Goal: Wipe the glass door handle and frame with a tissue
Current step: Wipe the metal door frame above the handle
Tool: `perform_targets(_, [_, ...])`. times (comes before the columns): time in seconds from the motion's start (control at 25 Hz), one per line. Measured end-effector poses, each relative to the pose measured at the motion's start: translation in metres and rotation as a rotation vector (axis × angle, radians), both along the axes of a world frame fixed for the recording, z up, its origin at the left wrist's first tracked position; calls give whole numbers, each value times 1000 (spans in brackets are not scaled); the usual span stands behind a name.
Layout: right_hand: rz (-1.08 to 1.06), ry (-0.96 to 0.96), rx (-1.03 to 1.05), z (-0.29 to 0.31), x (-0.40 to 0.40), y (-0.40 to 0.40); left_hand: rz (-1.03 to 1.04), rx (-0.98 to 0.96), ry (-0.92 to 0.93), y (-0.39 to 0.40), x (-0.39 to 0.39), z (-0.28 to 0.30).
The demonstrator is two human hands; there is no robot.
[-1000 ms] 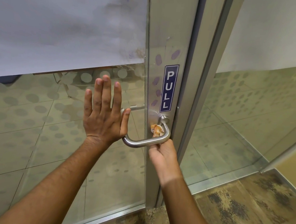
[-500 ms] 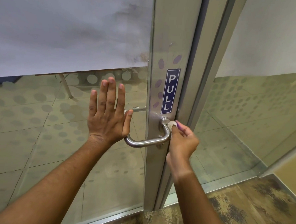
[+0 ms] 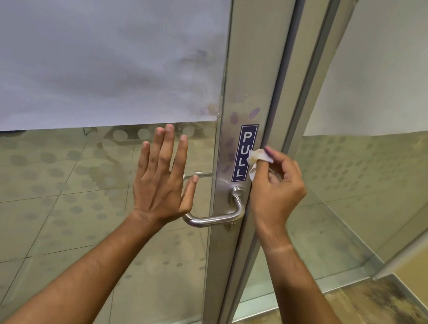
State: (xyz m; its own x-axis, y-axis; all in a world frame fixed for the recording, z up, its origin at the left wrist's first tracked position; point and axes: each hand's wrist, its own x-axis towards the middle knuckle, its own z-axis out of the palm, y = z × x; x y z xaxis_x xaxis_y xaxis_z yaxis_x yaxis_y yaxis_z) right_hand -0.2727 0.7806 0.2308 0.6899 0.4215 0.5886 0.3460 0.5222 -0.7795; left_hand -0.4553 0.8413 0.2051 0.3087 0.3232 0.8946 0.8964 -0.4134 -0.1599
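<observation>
2 bare hands worked at the door in the head view. A blue vertical sticker (image 3: 244, 153) on the metal frame (image 3: 252, 64) read "PULL", letters stacked top to bottom. The right hand (image 3: 275, 187) pinched a stained, crumpled tissue (image 3: 257, 159) against the frame's edge beside the sticker. The steel handle (image 3: 215, 217) below ran mostly horizontal, ungripped. The left hand (image 3: 162, 181) lay flat and spread on the glass (image 3: 58, 178).
</observation>
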Motion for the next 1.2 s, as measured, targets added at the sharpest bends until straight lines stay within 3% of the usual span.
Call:
perform_targets(0.28, [-87,-204,81,47,2,14,-8,33,-16,6,-1,38])
perform_targets(0.48, [-197,-368,-74,64,11,23,18,49,-8,14,-12,55])
perform_targets(0.6, [-234,-417,-139,63,13,25,41,58,18,15,-13,53])
perform_targets(1.04, [-258,-565,97,48,-1,35,66,80,25,17,-11,50])
perform_targets(1.2, [-228,-695,8,34,-8,37,78,85,34,18,-11,50])
